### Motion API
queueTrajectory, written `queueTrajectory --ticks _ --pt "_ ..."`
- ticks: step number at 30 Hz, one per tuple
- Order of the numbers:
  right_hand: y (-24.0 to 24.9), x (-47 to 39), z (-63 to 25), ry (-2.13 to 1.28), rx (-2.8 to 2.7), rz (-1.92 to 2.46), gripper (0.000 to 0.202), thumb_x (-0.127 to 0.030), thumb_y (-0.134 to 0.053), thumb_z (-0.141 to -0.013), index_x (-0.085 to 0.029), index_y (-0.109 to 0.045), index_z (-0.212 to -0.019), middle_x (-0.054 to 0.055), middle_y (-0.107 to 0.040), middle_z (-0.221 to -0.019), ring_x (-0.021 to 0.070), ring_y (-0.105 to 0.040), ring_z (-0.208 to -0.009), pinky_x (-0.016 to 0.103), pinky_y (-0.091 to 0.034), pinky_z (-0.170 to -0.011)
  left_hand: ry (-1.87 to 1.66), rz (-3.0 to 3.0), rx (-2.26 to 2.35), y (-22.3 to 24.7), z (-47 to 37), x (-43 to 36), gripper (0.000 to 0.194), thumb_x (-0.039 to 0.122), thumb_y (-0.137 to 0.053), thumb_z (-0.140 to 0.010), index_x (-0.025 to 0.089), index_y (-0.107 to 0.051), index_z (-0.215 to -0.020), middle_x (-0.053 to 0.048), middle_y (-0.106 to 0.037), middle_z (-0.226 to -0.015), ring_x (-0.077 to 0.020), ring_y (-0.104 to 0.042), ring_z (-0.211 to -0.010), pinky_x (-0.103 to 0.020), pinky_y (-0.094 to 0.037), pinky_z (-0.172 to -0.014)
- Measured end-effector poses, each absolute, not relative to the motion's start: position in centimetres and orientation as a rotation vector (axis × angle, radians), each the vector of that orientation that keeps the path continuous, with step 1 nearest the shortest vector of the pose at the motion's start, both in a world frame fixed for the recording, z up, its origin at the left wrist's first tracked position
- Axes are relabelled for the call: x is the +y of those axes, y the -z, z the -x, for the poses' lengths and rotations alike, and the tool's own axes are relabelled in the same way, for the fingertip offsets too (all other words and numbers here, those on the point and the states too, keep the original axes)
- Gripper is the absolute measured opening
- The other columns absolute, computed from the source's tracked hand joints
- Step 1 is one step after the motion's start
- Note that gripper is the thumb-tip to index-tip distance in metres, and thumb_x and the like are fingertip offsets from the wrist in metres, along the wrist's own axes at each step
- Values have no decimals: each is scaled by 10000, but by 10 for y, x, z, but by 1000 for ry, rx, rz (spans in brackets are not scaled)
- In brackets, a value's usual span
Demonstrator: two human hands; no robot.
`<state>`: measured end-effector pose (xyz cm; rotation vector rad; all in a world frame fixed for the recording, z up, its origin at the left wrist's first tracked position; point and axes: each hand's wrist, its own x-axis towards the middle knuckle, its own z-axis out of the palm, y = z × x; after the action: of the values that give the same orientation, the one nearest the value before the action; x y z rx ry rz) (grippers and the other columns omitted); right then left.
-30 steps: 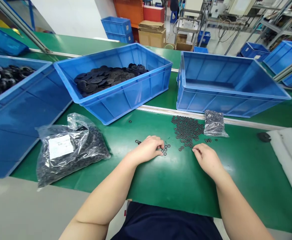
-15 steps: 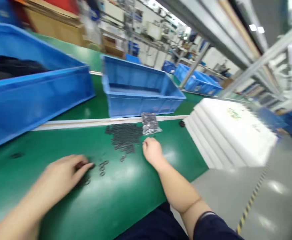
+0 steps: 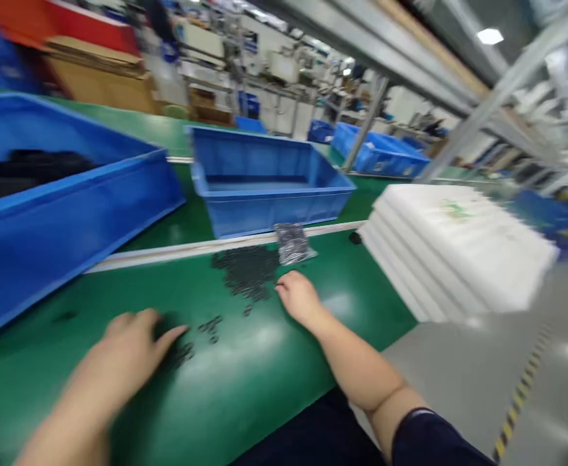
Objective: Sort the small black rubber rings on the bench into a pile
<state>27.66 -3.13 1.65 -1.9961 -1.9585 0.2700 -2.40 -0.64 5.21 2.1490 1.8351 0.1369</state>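
Small black rings lie in a dense pile (image 3: 250,266) on the green tabletop (image 3: 245,395). Several loose rings (image 3: 210,325) are scattered nearer the front left. My left hand (image 3: 125,353), slightly blurred, hovers over the table with its thumb spread from the fingers; nothing shows in its grasp. Just by its thumb is a small cluster of rings (image 3: 184,353), partly in the hand's shadow. My right hand (image 3: 297,298) rests at the right edge of the pile, fingers curled in and pressed together. Whatever it holds is hidden. A clear plastic bag (image 3: 293,243) with dark contents lies just beyond it.
A blue crate (image 3: 274,210) stands behind the pale strip on the table. Another blue crate (image 3: 70,207) with dark contents is at left. White foam sheets (image 3: 439,252) are stacked at right, beside a small black object (image 3: 355,238). A metal frame post (image 3: 368,123) rises behind.
My left hand has opened from a pinch on a small black ring, and several rings now lie by its thumb. My right hand stays beside the pile. The camera view has shifted slightly.
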Motion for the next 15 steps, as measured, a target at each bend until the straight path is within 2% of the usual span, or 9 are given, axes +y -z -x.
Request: queueTrajectory --ticks 2,5,9,15 --pt "-14 -36 -264 -188 -1999 1879 118 -198 -586 -948 -177 -703 -944 90 -676 -956 225 -580 -949 346 -439 -878 -164 -2205 1616 -44 24 -9 298 483 -505 -891 219 -580 -1007 -92 -573 -1045 -274 -624 -925 -419 -521 -873" --pt "-8 -36 -242 -151 -2130 1612 120 -231 -583 -961 -182 -692 -971 92 -677 -973 245 -552 -970 375 -403 -850 -274 -2181 1338 -33 27 -6 325 367 -678 -808 221 -601 -1089 -76 -561 -1134 -242 -627 -977 -371 -512 -921" --pt "-6 -34 -211 -219 -2274 1371 130 -237 -561 -980 -198 -684 -982 77 -681 -992 231 -542 -1003 372 -371 -867 -385 -2158 1237 -26 24 -6 242 199 -684 -802 212 -628 -1037 -53 -570 -1076 -207 -623 -921 -339 -520 -867" --pt "2 -24 -192 -205 -2345 1361 143 -251 -576 -977 -211 -712 -960 70 -694 -984 227 -545 -999 375 -359 -876 -472 -2176 1233 -20 23 -5 205 177 -705 -810 206 -645 -1004 -40 -575 -1013 -202 -614 -886 -342 -508 -851"
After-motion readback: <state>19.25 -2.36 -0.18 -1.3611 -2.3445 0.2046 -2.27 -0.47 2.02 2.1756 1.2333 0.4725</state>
